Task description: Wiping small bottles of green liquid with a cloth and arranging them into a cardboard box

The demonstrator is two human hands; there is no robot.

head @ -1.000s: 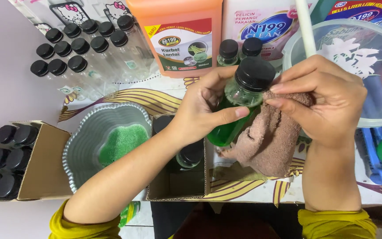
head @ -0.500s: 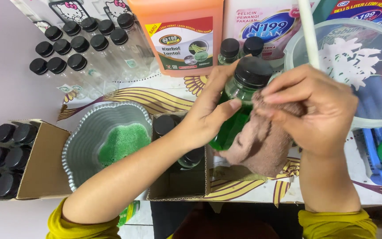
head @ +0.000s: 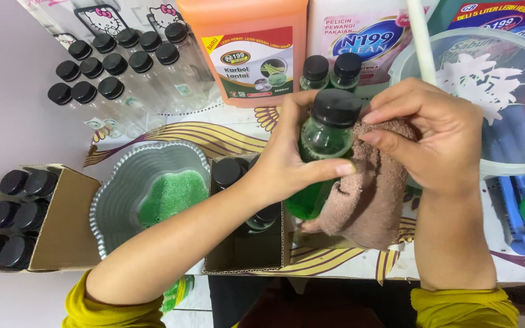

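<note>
My left hand (head: 290,161) grips a small clear bottle of green liquid (head: 322,146) with a black cap, held tilted above an open cardboard box (head: 244,258). A brown cloth (head: 369,188) is pressed against the bottle's right side by my right hand (head: 439,136); it hangs down below the bottle. Inside the box stand two black-capped bottles (head: 229,173), partly hidden by my left forearm.
A grey scalloped bowl (head: 123,194) holds a green sponge. Empty capped bottles (head: 116,67) stand at the back left, and more sit in a box (head: 13,215) at the left. An orange jug (head: 250,48), two green bottles (head: 332,70) and a clear tub (head: 505,97) stand behind.
My right hand with the cloth has shifted slightly up along the bottle's side. The bottle stays in my left hand at about the same place.
</note>
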